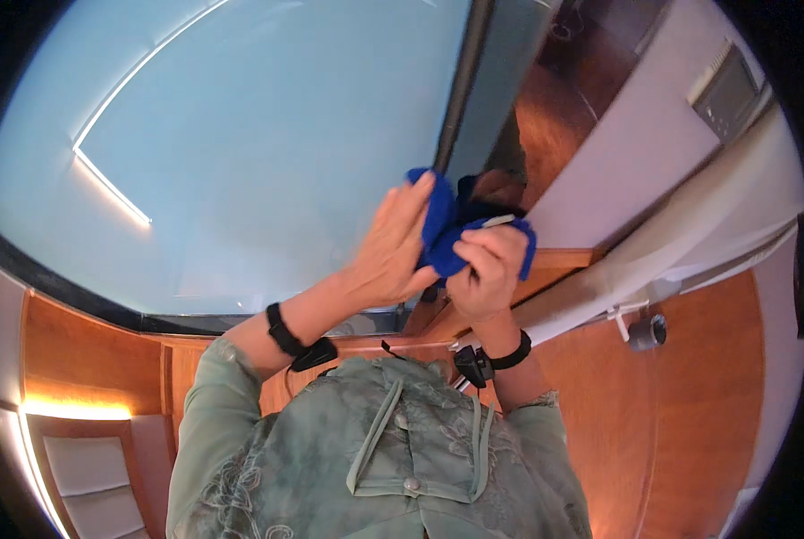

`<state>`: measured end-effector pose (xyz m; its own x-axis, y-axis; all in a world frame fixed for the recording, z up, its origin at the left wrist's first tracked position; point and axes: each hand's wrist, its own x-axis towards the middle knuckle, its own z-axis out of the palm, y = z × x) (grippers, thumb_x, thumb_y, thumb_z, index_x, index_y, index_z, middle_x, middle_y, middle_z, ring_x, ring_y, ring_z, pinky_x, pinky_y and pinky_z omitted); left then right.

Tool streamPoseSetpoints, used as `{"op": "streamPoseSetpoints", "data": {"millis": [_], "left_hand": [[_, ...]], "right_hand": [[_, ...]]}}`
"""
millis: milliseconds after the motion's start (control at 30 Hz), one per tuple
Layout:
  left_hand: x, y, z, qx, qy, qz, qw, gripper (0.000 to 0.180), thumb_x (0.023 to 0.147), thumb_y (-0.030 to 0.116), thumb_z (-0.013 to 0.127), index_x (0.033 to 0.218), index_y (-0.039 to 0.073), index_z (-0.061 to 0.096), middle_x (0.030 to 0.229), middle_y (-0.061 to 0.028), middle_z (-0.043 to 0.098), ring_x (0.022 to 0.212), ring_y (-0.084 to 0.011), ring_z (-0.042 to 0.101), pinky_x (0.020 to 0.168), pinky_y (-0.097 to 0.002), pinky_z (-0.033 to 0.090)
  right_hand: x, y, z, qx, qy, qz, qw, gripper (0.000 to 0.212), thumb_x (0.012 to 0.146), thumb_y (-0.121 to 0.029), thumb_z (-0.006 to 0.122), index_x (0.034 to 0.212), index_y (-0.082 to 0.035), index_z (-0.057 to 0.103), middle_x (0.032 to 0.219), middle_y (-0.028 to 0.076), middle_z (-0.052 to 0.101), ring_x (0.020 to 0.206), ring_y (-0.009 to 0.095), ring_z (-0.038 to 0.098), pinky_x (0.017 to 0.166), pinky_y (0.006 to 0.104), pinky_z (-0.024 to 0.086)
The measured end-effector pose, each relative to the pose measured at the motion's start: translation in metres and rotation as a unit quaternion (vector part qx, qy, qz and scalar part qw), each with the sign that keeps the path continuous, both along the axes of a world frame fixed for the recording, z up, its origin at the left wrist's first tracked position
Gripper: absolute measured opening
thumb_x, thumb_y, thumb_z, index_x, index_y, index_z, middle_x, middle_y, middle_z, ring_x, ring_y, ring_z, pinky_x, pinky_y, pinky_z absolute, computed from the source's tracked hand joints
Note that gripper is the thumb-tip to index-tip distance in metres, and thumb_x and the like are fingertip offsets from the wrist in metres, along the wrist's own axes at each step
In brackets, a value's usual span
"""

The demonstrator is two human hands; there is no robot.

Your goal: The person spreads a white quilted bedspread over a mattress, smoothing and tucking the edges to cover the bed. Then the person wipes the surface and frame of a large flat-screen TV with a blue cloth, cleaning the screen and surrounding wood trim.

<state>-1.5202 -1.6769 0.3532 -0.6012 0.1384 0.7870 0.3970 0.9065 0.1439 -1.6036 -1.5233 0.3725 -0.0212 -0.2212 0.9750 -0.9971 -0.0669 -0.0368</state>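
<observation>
Blue cloth (439,223) is bunched between the person's two hands in the head view, at the lower visible end of a dark upright frame bar (462,94) beside a large glass panel (285,171). From where I stand, the right hand (488,267) has its fingers curled and closed on the cloth's right side. The left hand (391,238) lies along the other side with fingers nearly straight; I cannot tell whether it pinches the fabric or only presses it. A small pale strip (498,220) shows above the right knuckles, too little to identify. As I judge it, the looser left side could slip out if those straight fingers slide, leaving bare fingertips against the bar. Loose folds might snag on its edge, and the left wristband (282,331) could knock the glass if that forearm dropped.
</observation>
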Motion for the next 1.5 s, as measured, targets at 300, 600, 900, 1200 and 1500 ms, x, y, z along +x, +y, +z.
{"op": "streamPoseSetpoints", "data": {"millis": [300,600,900,1200,1500], "left_hand": [[-0.026,0.015,-0.031,0.200,0.040,-0.125,0.971,0.059,0.092,0.023,0.049,0.138,-0.009,0.031,0.147,-0.0337,0.022,0.135,-0.0462,0.028,0.111,-0.0501,0.022],[0.009,0.010,-0.192,0.170,-0.217,-0.072,0.959,0.056,0.084,0.013,0.052,0.132,-0.011,0.036,0.144,-0.0344,0.025,0.132,-0.0469,0.031,0.111,-0.0490,0.026],[-0.007,0.026,0.010,0.225,0.067,-0.089,0.968,0.071,0.083,0.005,0.054,0.142,-0.011,0.017,0.149,-0.0313,0.016,0.137,-0.0479,0.020,0.114,-0.0473,0.018],[-0.018,0.051,-0.040,0.239,-0.025,-0.031,0.970,0.083,0.083,0.009,0.061,0.141,-0.015,0.008,0.148,-0.0343,0.012,0.139,-0.0475,0.017,0.116,-0.0448,0.016],[-0.010,0.075,-0.237,0.381,-0.132,0.013,0.915,0.084,0.080,0.003,0.053,0.144,-0.011,0.001,0.149,-0.0360,0.007,0.141,-0.0475,0.010,0.117,-0.0451,0.011]], "right_hand": [[-0.014,-0.006,-0.014,0.096,0.106,0.038,0.989,0.033,0.068,0.004,0.067,0.101,-0.002,0.062,0.102,0.012,0.059,0.076,0.028,0.060,0.066,0.0407,0.048],[-0.007,0.016,-0.152,0.423,0.056,0.132,0.895,0.023,0.074,-0.004,0.063,0.096,0.000,0.060,0.105,0.012,0.058,0.097,0.029,0.057,0.079,0.0406,0.045],[-0.020,0.018,0.039,0.137,0.094,-0.025,0.986,0.017,0.074,0.002,0.069,0.089,-0.004,0.064,0.101,0.009,0.061,0.085,0.026,0.061,0.074,0.0367,0.049],[-0.044,0.045,-0.008,0.226,0.152,-0.004,0.962,0.038,0.070,-0.002,0.068,0.108,-0.003,0.063,0.109,0.011,0.062,0.103,0.029,0.060,0.087,0.0422,0.048],[-0.034,0.051,-0.115,0.486,0.152,0.126,0.851,0.036,0.080,-0.006,0.060,0.116,0.000,0.058,0.127,0.014,0.052,0.119,0.032,0.052,0.101,0.0426,0.041]]}}
